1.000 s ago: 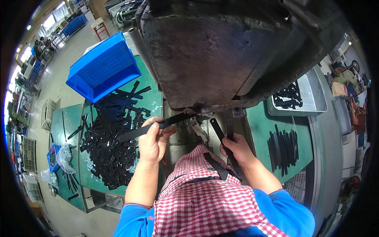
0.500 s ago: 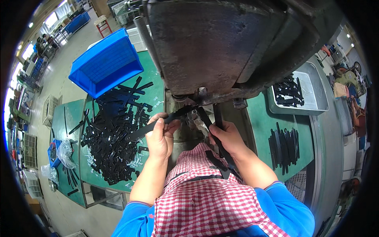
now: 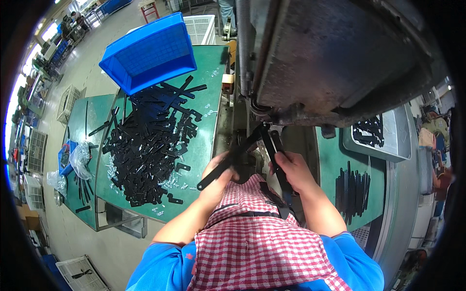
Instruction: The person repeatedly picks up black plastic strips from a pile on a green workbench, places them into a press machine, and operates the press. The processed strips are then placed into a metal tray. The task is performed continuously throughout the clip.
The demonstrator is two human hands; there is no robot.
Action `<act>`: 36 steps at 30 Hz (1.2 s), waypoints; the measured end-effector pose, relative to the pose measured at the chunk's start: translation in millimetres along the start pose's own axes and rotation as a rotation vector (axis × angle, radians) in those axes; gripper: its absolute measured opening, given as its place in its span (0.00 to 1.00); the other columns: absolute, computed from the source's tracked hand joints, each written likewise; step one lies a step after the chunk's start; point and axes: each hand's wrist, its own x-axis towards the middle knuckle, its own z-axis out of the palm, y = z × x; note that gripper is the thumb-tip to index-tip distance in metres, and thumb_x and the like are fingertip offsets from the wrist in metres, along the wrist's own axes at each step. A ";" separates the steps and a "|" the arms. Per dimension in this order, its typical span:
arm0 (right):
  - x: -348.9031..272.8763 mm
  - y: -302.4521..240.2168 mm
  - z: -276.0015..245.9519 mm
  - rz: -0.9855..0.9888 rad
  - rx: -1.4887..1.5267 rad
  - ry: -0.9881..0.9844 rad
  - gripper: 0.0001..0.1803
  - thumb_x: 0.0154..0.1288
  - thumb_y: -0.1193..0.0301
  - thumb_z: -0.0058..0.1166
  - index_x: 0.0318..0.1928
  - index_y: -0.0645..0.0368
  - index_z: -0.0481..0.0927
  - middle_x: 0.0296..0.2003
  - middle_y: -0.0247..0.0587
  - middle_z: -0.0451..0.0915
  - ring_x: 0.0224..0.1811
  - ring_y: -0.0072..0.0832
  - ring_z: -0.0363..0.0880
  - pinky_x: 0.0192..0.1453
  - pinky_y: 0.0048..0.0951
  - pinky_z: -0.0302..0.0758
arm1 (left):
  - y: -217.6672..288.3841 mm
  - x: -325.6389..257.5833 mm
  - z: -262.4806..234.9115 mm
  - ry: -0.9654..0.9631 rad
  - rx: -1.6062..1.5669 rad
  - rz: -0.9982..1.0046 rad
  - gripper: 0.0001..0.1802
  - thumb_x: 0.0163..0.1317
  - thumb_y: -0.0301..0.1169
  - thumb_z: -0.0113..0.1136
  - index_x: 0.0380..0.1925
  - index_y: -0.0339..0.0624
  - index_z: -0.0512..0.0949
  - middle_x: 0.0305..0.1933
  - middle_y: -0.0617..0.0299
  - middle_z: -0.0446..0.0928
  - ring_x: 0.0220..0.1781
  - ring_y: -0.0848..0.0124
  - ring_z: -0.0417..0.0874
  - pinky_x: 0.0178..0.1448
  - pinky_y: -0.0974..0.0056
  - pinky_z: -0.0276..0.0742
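Note:
My left hand (image 3: 217, 182) is closed around a long flat black metal bar (image 3: 228, 163) with a hole in its rounded lower end. The bar slants up to the right, where its tip meets the end of a second black bar (image 3: 268, 145) below the press head (image 3: 335, 63). My right hand (image 3: 297, 170) is closed on black bars (image 3: 278, 167) that run down toward my checked apron (image 3: 252, 237). Fingers and overlap hide how many bars the right hand holds. Whether the meeting ends are joined cannot be made out.
A large heap of black metal parts (image 3: 145, 150) covers the left green table (image 3: 206, 97), with small shiny pieces around it. A tilted blue crate (image 3: 150, 53) stands behind the heap. At right are a grey bin (image 3: 400, 131) of black parts and a row of black bars (image 3: 352, 191).
The view has swung, so the press sits further right. My left hand has lowered, and its bar now slants more steeply. Both hands keep hold of black bars.

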 end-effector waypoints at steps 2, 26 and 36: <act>12.7 -4.7 -19.2 0.018 -0.214 0.102 0.12 0.65 0.65 0.50 0.37 0.63 0.76 0.27 0.36 0.76 0.25 0.22 0.73 0.32 0.24 0.69 | -4.2 -13.8 -20.4 0.083 0.155 0.000 0.25 0.55 0.24 0.54 0.54 0.29 0.63 0.33 0.57 0.73 0.32 0.70 0.75 0.41 0.68 0.71; 145.8 -26.3 -45.2 -0.541 -0.855 0.346 0.14 0.56 0.70 0.53 0.43 0.57 0.70 0.38 0.38 0.72 0.35 0.30 0.71 0.35 0.30 0.68 | -22.6 173.7 -194.5 0.268 1.166 0.024 0.10 0.52 0.29 0.47 0.33 0.35 0.71 0.34 0.43 0.75 0.41 0.48 0.76 0.46 0.55 0.71; 64.6 -17.7 -8.5 -0.284 0.068 0.190 0.09 0.51 0.75 0.56 0.35 0.57 0.73 0.32 0.31 0.71 0.30 0.20 0.69 0.29 0.24 0.67 | -32.1 250.7 -188.3 -0.309 1.957 -0.122 0.11 0.53 0.27 0.51 0.36 0.42 0.78 0.44 0.51 0.75 0.51 0.57 0.75 0.53 0.58 0.73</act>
